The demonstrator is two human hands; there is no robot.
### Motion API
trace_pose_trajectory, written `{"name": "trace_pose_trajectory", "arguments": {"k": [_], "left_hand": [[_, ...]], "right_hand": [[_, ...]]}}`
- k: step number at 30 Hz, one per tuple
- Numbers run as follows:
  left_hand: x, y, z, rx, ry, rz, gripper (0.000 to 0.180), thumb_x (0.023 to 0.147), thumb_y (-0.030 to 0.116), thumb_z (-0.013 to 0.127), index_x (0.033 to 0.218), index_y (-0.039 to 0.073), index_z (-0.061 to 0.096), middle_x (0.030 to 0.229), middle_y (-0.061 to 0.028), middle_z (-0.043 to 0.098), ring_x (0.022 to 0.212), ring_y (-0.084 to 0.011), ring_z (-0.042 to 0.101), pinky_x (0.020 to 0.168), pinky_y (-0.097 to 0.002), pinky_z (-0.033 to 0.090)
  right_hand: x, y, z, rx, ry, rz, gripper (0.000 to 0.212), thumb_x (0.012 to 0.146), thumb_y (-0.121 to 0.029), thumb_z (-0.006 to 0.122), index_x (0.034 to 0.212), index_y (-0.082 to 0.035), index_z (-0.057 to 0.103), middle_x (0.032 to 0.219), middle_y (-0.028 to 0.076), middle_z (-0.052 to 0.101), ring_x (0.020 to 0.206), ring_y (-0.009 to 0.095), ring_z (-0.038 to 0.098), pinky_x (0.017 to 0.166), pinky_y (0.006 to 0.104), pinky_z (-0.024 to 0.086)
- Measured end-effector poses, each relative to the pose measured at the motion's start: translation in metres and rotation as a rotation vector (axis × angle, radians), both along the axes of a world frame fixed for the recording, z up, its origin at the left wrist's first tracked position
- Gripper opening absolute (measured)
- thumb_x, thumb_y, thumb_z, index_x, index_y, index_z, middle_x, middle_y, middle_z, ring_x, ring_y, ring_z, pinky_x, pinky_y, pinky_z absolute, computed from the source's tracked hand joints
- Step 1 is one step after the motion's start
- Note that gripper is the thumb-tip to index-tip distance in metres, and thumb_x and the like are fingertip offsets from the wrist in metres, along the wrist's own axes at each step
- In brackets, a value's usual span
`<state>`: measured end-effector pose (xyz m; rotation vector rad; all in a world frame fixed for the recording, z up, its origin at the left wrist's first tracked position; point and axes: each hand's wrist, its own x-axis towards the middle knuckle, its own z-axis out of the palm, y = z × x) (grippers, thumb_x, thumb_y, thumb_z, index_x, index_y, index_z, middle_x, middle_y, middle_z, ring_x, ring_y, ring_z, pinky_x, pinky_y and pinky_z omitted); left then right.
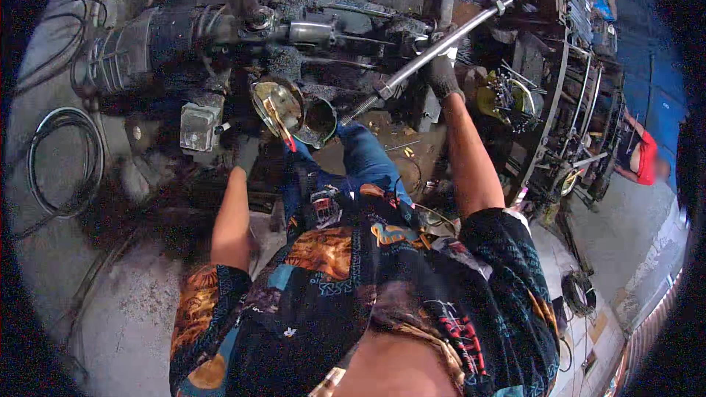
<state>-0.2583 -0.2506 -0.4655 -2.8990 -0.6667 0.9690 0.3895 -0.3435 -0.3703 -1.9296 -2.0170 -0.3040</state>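
A long silver metal rod [448,40] slants across the upper right, with a collar near its far end and a coiled, spring-like section [360,108] at its near end. My right hand [443,77], in a dark glove, is closed around the rod's middle; the rod hides part of the fingers. At the left, my left hand [247,153] reaches toward the dark machine, close to a grey metal box [200,127]. It is dark and blurred, so its fingers cannot be made out. Between my arms, a round pan [278,103] with a red-tipped tool across it sits beside a dark round container [318,121].
A greasy machine [184,40] with a shiny cylinder [310,31] stretches across the far side. A yellowish bucket of metal pieces [507,99] and a metal rack [581,110] stand right. Coiled hose [65,162] lies left. A person in red [646,158] is at far right.
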Motion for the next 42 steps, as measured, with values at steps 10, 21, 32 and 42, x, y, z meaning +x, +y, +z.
{"name": "trace_pose_trajectory", "arguments": {"k": [10,21,32,42], "left_hand": [[-0.088,-0.055,0.041,-0.782,-0.738,0.948,0.039,0.098,0.025,0.062,0.132,0.006,0.059,0.120,-0.0161,0.066,0.109,-0.0313,0.063,0.097,-0.0370,0.048],[-0.048,-0.003,0.106,-0.786,-0.364,0.955,0.042,0.097,0.021,0.058,0.136,0.005,0.057,0.130,-0.0194,0.062,0.112,-0.0326,0.063,0.086,-0.0419,0.056],[-0.030,0.008,0.102,-0.823,-0.369,1.176,0.048,0.101,0.039,0.058,0.133,0.003,0.059,0.120,-0.0162,0.067,0.108,-0.0258,0.066,0.086,-0.0378,0.056],[-0.058,0.004,0.088,-0.828,-0.327,1.158,0.048,0.100,0.034,0.059,0.133,-0.001,0.059,0.138,-0.0248,0.058,0.131,-0.0334,0.054,0.110,-0.0402,0.042]], "right_hand": [[-0.077,0.052,0.122,-0.474,1.077,-0.793,0.053,0.102,-0.044,0.045,0.115,0.002,0.065,0.106,0.029,0.068,0.107,0.046,0.064,0.092,0.0519,0.047],[-0.068,0.044,0.086,-0.596,1.040,-0.751,0.060,0.101,-0.053,0.044,0.127,-0.001,0.063,0.120,0.030,0.066,0.120,0.048,0.059,0.098,0.0510,0.046],[-0.049,0.018,0.029,-0.465,1.081,-0.649,0.070,0.099,-0.059,0.048,0.130,0.004,0.057,0.123,0.029,0.065,0.121,0.043,0.060,0.101,0.0467,0.045],[-0.057,0.029,0.059,-0.506,1.122,-0.598,0.064,0.101,-0.055,0.050,0.123,0.005,0.062,0.117,0.025,0.068,0.110,0.035,0.062,0.097,0.0445,0.047]]}}
